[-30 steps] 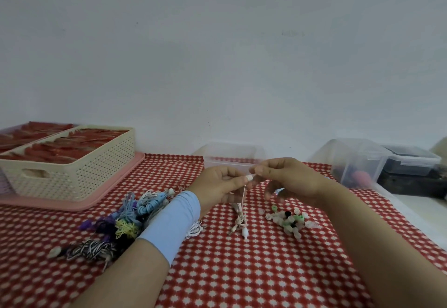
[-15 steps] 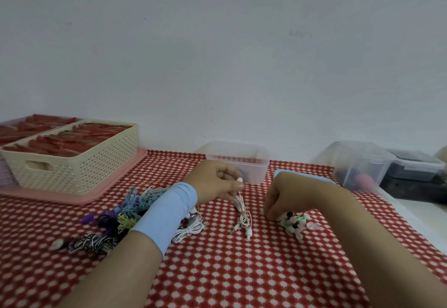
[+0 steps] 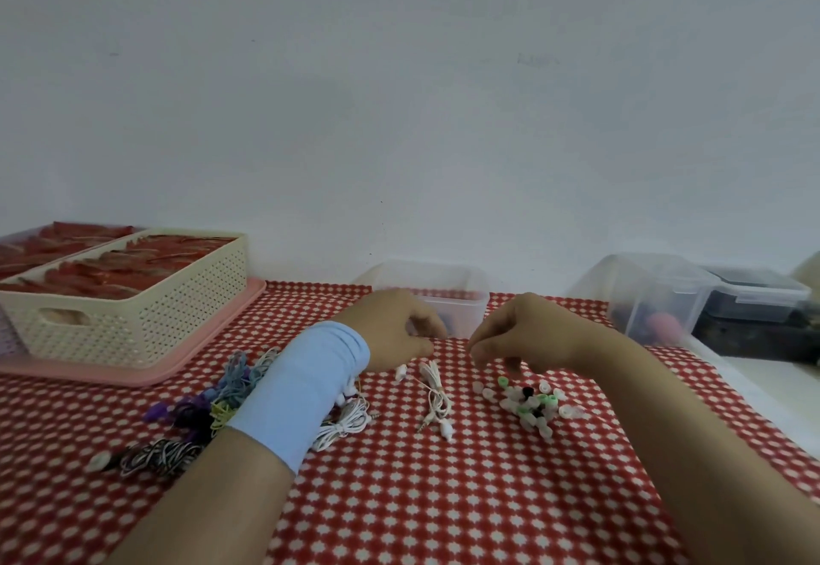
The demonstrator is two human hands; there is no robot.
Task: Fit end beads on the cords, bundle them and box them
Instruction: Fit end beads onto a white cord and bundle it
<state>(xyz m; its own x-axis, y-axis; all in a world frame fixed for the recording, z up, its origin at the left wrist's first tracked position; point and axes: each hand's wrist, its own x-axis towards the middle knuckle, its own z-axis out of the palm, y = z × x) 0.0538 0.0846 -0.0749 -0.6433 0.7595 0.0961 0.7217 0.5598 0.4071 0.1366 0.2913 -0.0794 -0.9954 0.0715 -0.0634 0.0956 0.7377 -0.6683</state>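
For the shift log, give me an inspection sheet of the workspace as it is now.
Surface: red-and-white tablecloth, flat.
Job's things: white cord lying loose; bead pile beside it; clear box behind.
Clutter: tangled coloured cords; cream basket on pink tray.
Grips: left hand and right hand curled above the table; contents hidden.
Cables: nothing seen beyond the cords.
Surroundings: white wall; clear tub, dark box at right.
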